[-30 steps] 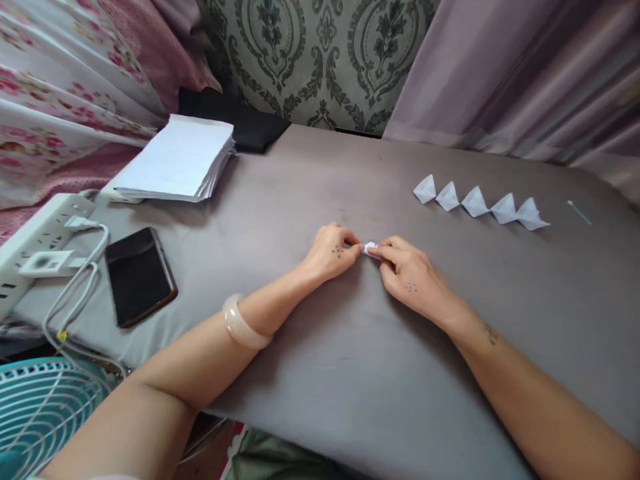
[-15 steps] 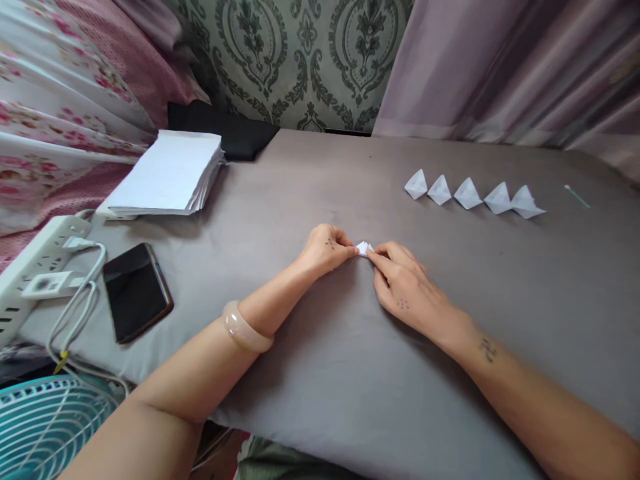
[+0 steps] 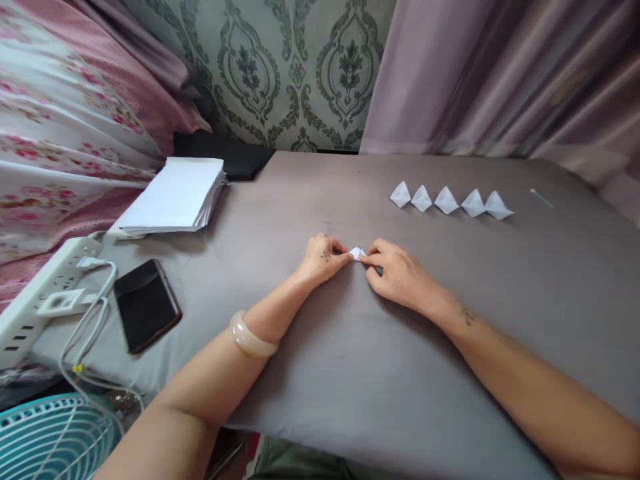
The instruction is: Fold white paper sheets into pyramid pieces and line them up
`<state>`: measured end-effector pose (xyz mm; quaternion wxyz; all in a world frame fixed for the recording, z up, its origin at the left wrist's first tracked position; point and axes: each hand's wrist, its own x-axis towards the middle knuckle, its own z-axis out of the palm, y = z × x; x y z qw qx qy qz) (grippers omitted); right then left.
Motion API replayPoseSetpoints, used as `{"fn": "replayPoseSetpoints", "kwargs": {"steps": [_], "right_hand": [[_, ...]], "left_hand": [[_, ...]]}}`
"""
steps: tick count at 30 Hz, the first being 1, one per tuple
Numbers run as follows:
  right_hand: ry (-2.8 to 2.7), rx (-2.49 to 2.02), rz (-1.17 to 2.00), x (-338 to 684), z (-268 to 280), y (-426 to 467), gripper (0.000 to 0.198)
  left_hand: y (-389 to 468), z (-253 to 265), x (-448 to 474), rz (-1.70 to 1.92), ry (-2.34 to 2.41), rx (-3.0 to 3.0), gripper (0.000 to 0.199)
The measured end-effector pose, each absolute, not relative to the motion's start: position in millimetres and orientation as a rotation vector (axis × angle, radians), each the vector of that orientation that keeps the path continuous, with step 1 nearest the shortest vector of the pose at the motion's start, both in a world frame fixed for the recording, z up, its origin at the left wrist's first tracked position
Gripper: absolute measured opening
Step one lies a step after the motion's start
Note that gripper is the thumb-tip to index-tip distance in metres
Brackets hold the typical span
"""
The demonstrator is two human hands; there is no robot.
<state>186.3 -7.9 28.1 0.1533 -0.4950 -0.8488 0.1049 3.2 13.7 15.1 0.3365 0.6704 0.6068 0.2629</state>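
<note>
A small piece of folded white paper lies on the grey cloth-covered table, between my two hands. My left hand, with a pale bangle on its wrist, pinches the paper's left edge between thumb and curled fingers. From the right, my right hand presses a stretched index finger on the paper's right lower edge; its thumb sits apart below, leaving a gap. The fingers cover parts of the paper's edges. Farther back on the right stands a row of several folded white paper shapes with pointed tops.
A thick stack of white paper lies at the back left, by a black cloth. Nearer are a phone and a white power strip with cables. A cotton swab lies far right. A blue fan stands below the table edge.
The camera view has tilted and shifted slightly, so the table contents appear lower. My right hand has turned a little, its index finger now straighter along the paper. My left hand keeps its pinch.
</note>
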Motion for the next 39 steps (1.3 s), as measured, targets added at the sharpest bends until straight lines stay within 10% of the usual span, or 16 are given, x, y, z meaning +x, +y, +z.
{"fn": "replayPoseSetpoints", "kwargs": {"steps": [7, 39], "right_hand": [[-2.054, -1.489, 0.717, 186, 21, 1, 0.031], [-1.864, -1.285, 0.687, 189, 10, -16, 0.027]], "left_hand": [[9, 13, -1, 0.746, 1.371, 1.885, 0.020], [5, 17, -1, 0.798, 1.155, 2.067, 0.019]]}}
